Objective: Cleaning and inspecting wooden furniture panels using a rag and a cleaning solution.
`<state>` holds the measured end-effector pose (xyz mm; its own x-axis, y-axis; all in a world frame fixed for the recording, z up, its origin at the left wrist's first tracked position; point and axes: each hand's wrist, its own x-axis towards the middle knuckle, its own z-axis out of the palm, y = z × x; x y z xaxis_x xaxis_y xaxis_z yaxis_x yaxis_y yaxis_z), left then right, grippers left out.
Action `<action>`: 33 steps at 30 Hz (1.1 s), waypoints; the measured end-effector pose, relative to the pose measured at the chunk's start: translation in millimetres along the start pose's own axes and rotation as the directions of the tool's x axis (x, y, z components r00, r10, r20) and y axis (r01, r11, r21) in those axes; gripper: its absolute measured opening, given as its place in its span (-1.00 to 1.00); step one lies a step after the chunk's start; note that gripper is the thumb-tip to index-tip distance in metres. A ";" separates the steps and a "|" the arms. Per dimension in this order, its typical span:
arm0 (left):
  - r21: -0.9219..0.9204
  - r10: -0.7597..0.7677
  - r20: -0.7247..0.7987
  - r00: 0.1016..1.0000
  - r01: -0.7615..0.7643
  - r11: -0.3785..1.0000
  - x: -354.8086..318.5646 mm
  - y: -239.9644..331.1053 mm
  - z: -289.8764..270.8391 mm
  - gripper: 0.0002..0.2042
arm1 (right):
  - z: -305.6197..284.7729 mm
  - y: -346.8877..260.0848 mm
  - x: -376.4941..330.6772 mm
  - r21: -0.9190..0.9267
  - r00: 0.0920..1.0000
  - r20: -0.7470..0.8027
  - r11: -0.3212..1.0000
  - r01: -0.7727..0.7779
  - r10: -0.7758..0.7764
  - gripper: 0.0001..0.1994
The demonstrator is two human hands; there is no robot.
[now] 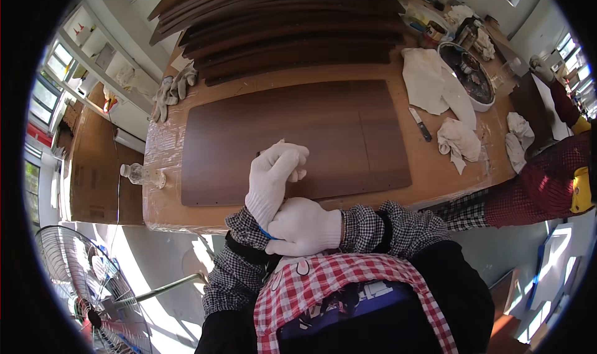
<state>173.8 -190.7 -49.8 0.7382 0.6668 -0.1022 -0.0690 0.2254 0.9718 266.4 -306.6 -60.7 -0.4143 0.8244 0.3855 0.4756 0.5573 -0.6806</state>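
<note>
Both my hands wear white knit gloves and are held over the near edge of a dark brown wooden panel [280, 118]. My left hand [280, 170] is raised with its fingers curled closed; whether something small is in them is hidden. My right hand [305, 226] wraps around my left wrist, at the glove's cuff. A bit of blue edging shows there, next to the checked sleeve. The panel lies flat on a brown covered table [168, 155], and a thin line crosses its right part.
A stack of dark panels [292, 37] stands at the far side. Gloves [174, 93] and a clear bottle [143, 175] lie left. A knife [421, 125], white rags [459, 141] and an oval basin [466, 74] are right. Another person's sleeve [516, 198] reaches in; a fan [93, 292] stands lower left.
</note>
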 end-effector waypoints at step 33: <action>0.826 0.631 0.354 0.690 -0.547 0.134 43.4 15.6 66.1 -0.55 | -89.7 34.5 -63.4 0.722 0.515 -0.281 0.532 -0.442 0.810 -0.43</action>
<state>249.1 -205.1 -25.0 0.7036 0.3506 0.6181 0.1417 -0.9216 0.3615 378.6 -330.8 -52.8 0.3900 0.9036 -0.1772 -0.1243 -0.1390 -0.9825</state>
